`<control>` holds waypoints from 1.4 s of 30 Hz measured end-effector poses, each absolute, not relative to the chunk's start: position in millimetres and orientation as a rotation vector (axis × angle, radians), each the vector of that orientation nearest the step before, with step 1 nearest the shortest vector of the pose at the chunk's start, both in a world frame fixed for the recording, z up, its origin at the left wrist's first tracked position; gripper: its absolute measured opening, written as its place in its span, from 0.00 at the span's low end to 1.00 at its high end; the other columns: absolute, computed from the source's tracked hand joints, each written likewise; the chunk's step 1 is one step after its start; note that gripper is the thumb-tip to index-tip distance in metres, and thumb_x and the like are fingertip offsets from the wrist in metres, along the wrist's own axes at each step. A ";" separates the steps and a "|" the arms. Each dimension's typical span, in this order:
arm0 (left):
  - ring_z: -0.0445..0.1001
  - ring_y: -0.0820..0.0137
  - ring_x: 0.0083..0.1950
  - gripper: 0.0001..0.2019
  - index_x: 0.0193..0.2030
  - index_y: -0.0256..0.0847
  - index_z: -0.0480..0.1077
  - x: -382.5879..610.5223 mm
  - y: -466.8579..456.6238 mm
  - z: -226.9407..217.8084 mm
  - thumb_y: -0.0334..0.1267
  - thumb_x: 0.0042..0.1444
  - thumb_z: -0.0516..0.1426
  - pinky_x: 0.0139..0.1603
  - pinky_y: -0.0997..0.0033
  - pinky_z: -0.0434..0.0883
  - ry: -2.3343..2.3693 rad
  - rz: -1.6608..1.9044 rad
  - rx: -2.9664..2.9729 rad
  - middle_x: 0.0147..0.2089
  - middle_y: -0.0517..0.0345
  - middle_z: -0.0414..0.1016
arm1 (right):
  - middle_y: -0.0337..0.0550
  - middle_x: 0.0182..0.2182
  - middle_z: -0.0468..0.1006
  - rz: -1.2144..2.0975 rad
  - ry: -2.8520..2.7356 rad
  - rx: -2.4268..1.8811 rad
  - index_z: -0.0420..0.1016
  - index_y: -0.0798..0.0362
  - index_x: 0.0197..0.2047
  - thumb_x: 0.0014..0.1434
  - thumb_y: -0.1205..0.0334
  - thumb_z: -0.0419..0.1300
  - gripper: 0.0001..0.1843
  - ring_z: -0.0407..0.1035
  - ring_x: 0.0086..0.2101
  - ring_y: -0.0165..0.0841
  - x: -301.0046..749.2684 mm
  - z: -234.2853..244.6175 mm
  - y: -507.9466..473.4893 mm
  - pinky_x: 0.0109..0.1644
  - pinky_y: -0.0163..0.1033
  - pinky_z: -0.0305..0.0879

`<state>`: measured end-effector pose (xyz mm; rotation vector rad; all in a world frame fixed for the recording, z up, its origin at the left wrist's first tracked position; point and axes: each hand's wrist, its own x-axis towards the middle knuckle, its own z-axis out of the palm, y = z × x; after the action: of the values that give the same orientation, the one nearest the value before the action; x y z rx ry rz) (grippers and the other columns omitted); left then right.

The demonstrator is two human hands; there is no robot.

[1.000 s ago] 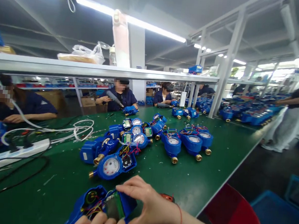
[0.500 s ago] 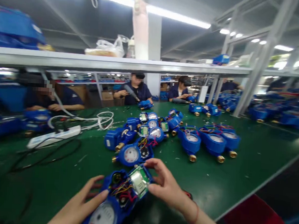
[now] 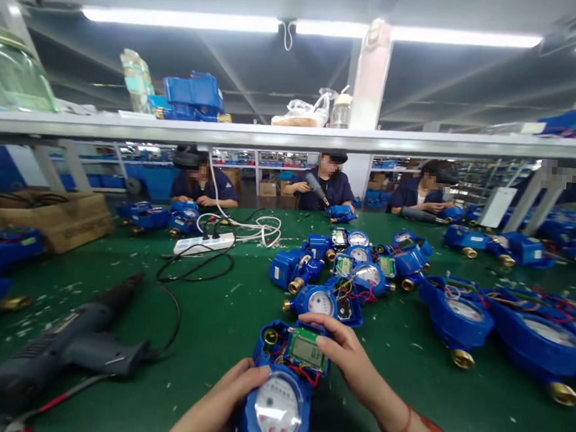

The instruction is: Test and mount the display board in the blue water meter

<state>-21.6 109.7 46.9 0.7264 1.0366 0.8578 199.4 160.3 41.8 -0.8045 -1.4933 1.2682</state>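
A blue water meter (image 3: pixel 280 400) with a white dial lies on the green table (image 3: pixel 212 316) right in front of me. Its top is uncovered, showing coloured wires and a green circuit board with a small display (image 3: pixel 307 349). My left hand (image 3: pixel 215 408) grips the meter's left side beside the dial. My right hand (image 3: pixel 351 359) pinches the right edge of the circuit board with curled fingers. A red band circles that wrist.
A grey electric screwdriver (image 3: pixel 61 351) lies at the left with its cable. Several more blue meters (image 3: pixel 348 266) crowd the table's middle and right. A white power strip (image 3: pixel 204 243) and a cardboard box (image 3: pixel 56 216) sit further back. Other people work across the table under a shelf (image 3: pixel 274 136).
The view has swung left and down, bringing the screwdriver into sight. The meter has turned so its dial faces me, and the circuit board now sits flatter in the housing.
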 end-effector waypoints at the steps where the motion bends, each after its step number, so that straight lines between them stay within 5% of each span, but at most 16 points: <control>1: 0.78 0.55 0.52 0.27 0.52 0.34 0.69 -21.6 104.9 42.7 0.48 0.49 0.65 0.54 0.60 0.70 1.026 0.871 0.685 0.50 0.42 0.79 | 0.50 0.49 0.76 1.258 -1.513 -0.812 0.79 0.51 0.48 0.56 0.46 0.63 0.22 0.69 0.50 0.45 195.6 43.8 161.5 0.55 0.50 0.64; 8: 0.76 0.49 0.55 0.29 0.49 0.33 0.74 -24.4 91.6 12.1 0.51 0.43 0.68 0.60 0.53 0.67 0.864 0.967 0.530 0.45 0.42 0.82 | 0.49 0.47 0.78 1.336 -1.552 -0.731 0.78 0.53 0.48 0.63 0.46 0.55 0.21 0.73 0.44 0.38 164.3 54.2 167.7 0.49 0.43 0.70; 17: 0.70 0.48 0.63 0.33 0.56 0.35 0.73 -26.8 89.2 -8.3 0.54 0.46 0.67 0.70 0.48 0.55 0.848 1.050 0.598 0.53 0.41 0.79 | 0.45 0.51 0.76 1.292 -1.736 -0.705 0.77 0.49 0.52 0.67 0.51 0.54 0.18 0.68 0.53 0.37 155.5 68.0 165.3 0.58 0.42 0.63; 23: 0.68 0.48 0.64 0.37 0.60 0.35 0.69 -18.6 86.8 -7.4 0.54 0.46 0.66 0.70 0.49 0.56 0.783 1.108 0.544 0.58 0.40 0.75 | 0.45 0.45 0.79 1.296 -1.786 -0.663 0.77 0.50 0.51 0.66 0.49 0.55 0.19 0.73 0.46 0.36 153.5 68.9 162.8 0.52 0.41 0.69; 28: 0.66 0.49 0.66 0.51 0.71 0.33 0.49 -11.5 84.5 -13.2 0.57 0.47 0.64 0.68 0.54 0.60 0.898 1.155 0.507 0.65 0.36 0.67 | 0.46 0.42 0.80 1.177 -1.702 -0.815 0.80 0.52 0.45 0.65 0.47 0.56 0.19 0.73 0.43 0.35 152.9 55.9 169.3 0.48 0.40 0.68; 32: 0.54 0.48 0.72 0.55 0.74 0.39 0.31 -19.4 86.5 -11.9 0.61 0.51 0.58 0.67 0.51 0.60 1.207 1.242 0.824 0.75 0.37 0.43 | 0.45 0.39 0.80 1.077 -1.641 -0.901 0.81 0.52 0.41 0.63 0.45 0.57 0.20 0.73 0.40 0.36 154.4 52.0 169.1 0.46 0.40 0.67; 36: 0.40 0.49 0.76 0.48 0.72 0.43 0.42 -32.2 99.0 12.5 0.61 0.52 0.58 0.72 0.44 0.47 1.332 1.216 1.418 0.76 0.45 0.37 | 0.45 0.36 0.80 1.033 -1.616 -0.932 0.82 0.53 0.39 0.62 0.44 0.57 0.21 0.73 0.38 0.36 153.6 54.0 166.9 0.45 0.40 0.67; 42: 0.62 0.53 0.68 0.33 0.64 0.42 0.61 -32.4 125.1 53.9 0.52 0.54 0.60 0.69 0.52 0.57 1.087 1.031 1.665 0.67 0.45 0.64 | 0.46 0.36 0.80 1.035 -1.578 -0.920 0.81 0.54 0.38 0.60 0.43 0.59 0.22 0.73 0.39 0.37 150.2 56.1 170.5 0.44 0.40 0.68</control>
<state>-32.4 125.1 53.9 1.6649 1.0875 1.0307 150.2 170.5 56.1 -0.9201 -1.5780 1.0355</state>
